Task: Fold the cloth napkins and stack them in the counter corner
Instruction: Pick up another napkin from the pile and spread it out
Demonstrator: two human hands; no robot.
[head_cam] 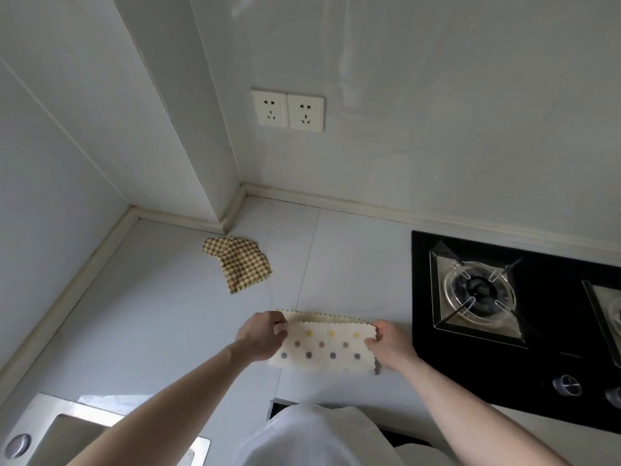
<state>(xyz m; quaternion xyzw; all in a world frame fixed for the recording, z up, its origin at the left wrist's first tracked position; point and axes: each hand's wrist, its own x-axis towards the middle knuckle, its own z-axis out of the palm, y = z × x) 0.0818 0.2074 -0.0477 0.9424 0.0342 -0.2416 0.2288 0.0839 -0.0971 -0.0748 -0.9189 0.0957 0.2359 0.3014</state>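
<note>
Hands meet over the counter at the two ends of one cloth. The left hand (260, 336) pinches the left end of the dotted napkin (325, 348), fingers curled over its upper corner, and the right hand (389, 343) pinches the right end the same way. The napkin lies on the counter (168, 314) just in front of the person, cream with rows of coloured dots. Its top layer is folded over, and a plain strip of the lower layer shows beyond the zigzag edge on the far side.

Further out, a checked napkin (237, 262) in yellow and brown lies near the corner (232, 223) where the wall (437, 129) steps out, apart from the dotted one. It looks loosely folded, with one flap askew, so I judge it placed but not neat.

As for progress, the task seems to be somewhere around the middle: one napkin is already by the corner, and the second has at least one fold in it. It probably needs another fold and then a trip to the corner, onto the checked one.

By count: two napkins, two hands, two wall sockets (288, 110) side by side, two burners on the black hob (470, 358) to the right, one partly cut off by the frame edge, and one sink (50, 432) at lower left.
</note>
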